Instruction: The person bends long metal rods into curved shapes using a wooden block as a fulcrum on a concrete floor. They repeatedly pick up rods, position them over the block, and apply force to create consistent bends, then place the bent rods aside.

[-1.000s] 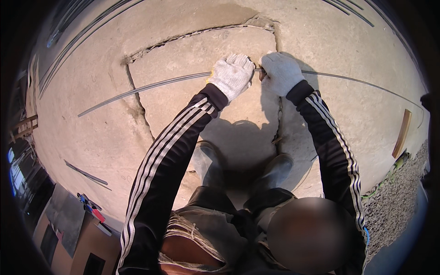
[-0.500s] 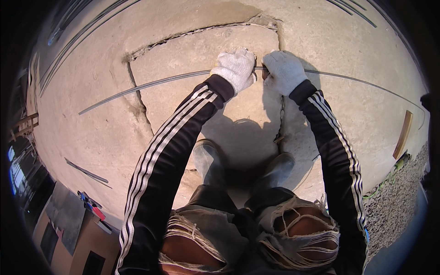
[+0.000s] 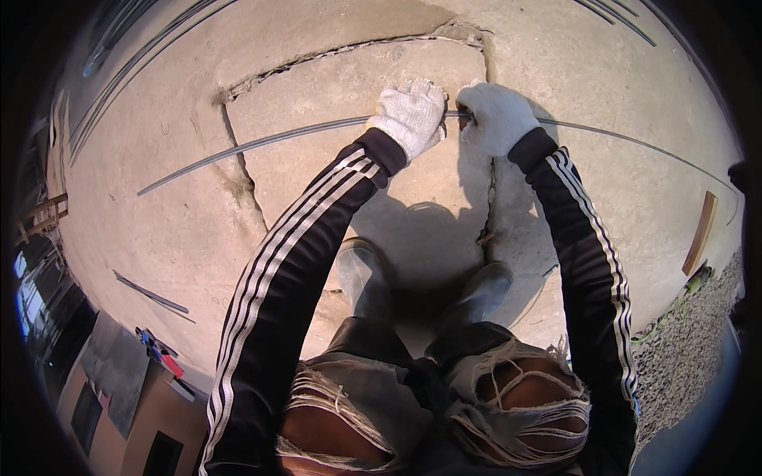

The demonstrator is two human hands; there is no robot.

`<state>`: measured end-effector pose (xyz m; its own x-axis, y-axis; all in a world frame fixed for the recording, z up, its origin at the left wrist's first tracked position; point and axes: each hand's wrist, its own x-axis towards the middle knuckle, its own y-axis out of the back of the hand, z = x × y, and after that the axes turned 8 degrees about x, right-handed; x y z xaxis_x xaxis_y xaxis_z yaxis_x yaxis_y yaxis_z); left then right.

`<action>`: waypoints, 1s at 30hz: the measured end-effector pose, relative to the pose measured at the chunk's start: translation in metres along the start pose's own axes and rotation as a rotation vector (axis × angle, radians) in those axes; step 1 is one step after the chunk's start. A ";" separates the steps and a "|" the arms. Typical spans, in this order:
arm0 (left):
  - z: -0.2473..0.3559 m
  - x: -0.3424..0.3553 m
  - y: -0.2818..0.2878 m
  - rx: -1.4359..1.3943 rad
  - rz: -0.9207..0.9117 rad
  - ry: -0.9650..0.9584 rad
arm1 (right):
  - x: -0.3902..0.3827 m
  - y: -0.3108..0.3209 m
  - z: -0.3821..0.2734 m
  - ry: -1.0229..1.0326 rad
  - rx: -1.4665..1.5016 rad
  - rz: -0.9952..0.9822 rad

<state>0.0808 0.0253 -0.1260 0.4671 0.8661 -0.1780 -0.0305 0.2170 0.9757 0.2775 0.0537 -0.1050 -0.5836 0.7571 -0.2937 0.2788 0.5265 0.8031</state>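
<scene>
Head view: the rods [image 3: 317, 128] are being held crosswise ahead of the boots [image 3: 365, 278], over the floor [image 3: 333, 87]; whether they are being rested on it cannot be told. They are being gripped along their middle part by the left hand [image 3: 409, 119] and, just beside it, by the right hand [image 3: 496, 119], both grips being clamped on the rods, with a short bare stretch being shown between. White gloves are being worn on both, below black striped sleeves [image 3: 298, 270]. The floor is being crossed by cracks [image 3: 252, 194]. Farther right, a wood strip [image 3: 700, 232] is lying near gravel [image 3: 679, 365]. On the left, short bars [image 3: 151, 291] are lying; nearer the lower edge, a red and blue item [image 3: 171, 364], too small to tell, is being seen beside a grey board [image 3: 119, 373].
</scene>
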 end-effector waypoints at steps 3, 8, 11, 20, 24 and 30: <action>-0.001 0.001 -0.003 0.007 0.019 -0.014 | 0.003 -0.004 0.001 -0.019 0.005 0.000; -0.001 0.002 -0.005 0.010 0.041 -0.045 | 0.010 -0.008 0.002 -0.061 -0.040 -0.043; -0.001 0.002 -0.005 -0.004 0.051 -0.044 | 0.012 -0.008 0.000 -0.079 -0.083 -0.056; 0.004 0.005 -0.004 -0.088 -0.001 0.027 | 0.012 -0.011 0.003 -0.068 -0.048 -0.043; 0.004 0.007 -0.005 -0.081 -0.014 0.032 | 0.011 -0.013 0.005 -0.031 -0.052 -0.019; 0.005 0.009 -0.011 -0.093 -0.042 0.066 | 0.017 -0.012 0.000 -0.113 -0.065 -0.089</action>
<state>0.0901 0.0285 -0.1373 0.4105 0.8825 -0.2295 -0.0951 0.2917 0.9518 0.2641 0.0601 -0.1194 -0.5131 0.7494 -0.4186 0.1782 0.5700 0.8021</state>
